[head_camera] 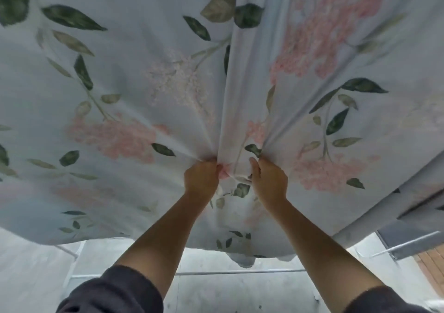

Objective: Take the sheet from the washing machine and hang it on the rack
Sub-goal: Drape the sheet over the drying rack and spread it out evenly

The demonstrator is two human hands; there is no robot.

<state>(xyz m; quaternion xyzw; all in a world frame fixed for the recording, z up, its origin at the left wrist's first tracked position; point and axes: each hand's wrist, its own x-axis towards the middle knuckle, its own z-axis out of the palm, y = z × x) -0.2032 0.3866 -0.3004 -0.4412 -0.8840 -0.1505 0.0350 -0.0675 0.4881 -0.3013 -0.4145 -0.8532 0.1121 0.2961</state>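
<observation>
sheet [120,84]: pale floral cloth spread across nearly the whole view, lower edge hanging above a metal rack bar [240,272] | left hand [201,178]: fingers curled tight, gripping a bunched fold of the sheet | right hand [270,180]: thumb and fingers pinching the same fold, just beside the left | sleeves [113,293]: dark, at the elbows
</observation>
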